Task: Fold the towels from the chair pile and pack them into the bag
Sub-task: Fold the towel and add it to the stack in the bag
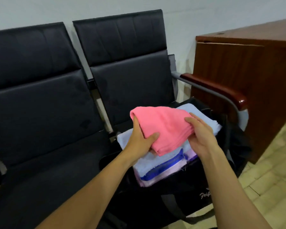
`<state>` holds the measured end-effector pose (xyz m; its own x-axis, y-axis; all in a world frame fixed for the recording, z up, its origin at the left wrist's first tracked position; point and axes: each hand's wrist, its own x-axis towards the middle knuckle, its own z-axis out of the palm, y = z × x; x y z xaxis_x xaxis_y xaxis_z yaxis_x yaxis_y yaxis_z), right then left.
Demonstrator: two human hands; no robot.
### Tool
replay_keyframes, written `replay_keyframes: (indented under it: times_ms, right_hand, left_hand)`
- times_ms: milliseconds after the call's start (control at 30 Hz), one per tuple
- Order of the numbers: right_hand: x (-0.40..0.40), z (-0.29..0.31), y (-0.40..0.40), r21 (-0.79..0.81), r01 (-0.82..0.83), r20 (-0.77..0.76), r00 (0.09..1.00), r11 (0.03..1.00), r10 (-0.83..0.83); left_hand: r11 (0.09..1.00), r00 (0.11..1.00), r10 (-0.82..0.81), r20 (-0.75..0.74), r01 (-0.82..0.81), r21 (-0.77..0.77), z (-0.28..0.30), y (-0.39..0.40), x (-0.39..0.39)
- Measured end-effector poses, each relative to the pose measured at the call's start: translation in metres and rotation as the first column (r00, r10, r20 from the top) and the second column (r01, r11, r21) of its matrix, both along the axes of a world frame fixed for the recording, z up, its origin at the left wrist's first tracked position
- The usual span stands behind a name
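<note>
A folded pink towel (162, 126) is held above the open black bag (172, 194) on the right-hand seat. My left hand (141, 137) grips its left edge, thumb on top and fingers underneath. My right hand (199, 136) holds its right edge, thumb over the top and fingers under the layered fold. Beneath the pink towel lie folded light blue towels (203, 115) and a lilac towel with blue stripes (163, 172), stacked in the bag's opening.
Black padded chairs (45, 103) stand in a row against a pale wall. A wooden-capped armrest (221, 90) runs along the bag's right. A brown wooden desk (254, 83) stands further right, on a tiled floor (271, 171).
</note>
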<state>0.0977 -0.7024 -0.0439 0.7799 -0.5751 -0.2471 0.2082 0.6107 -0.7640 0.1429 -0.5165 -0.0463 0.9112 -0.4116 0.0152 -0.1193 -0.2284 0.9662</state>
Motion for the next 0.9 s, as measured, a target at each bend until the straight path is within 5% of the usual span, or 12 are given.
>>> replay_keyframes:
  times_ms: [167, 300, 467, 600, 733, 900]
  right_hand:
    - [0.021, 0.006, -0.066, -0.337, 0.238, -0.006, 0.967, 0.911, -0.255]
    - [0.017, -0.032, -0.090, -0.759, 0.064, -0.297, 0.852, 0.648, -0.432]
    - [0.018, -0.040, -0.094, -0.863, 0.119, -0.202, 0.809, 0.490, -0.552]
    - [0.020, -0.049, -0.091, -0.869, 0.207, -0.121, 0.791, 0.450, -0.599]
    - [0.022, -0.052, -0.073, -0.908, 0.073, -0.176, 0.828, 0.413, -0.533]
    - [0.024, -0.060, -0.033, -0.984, -0.144, -0.176, 0.781, 0.101, -0.599]
  left_hand:
    - [0.988, 0.989, -0.014, -0.146, -0.009, -0.151, 0.001, -0.085, 0.027]
    - [0.998, 0.918, 0.007, -0.396, -0.032, -0.057, -0.014, -0.121, 0.030]
    - [0.985, 0.968, 0.166, -0.187, -0.172, -0.016, -0.029, -0.128, 0.028]
    - [0.990, 0.987, 0.101, -0.123, -0.112, -0.086, -0.032, -0.126, 0.023]
    - [0.965, 0.992, 0.016, -0.128, 0.018, 0.261, -0.023, -0.124, 0.027]
    - [0.918, 0.973, -0.077, -0.219, 0.155, 0.364, -0.001, -0.108, 0.019]
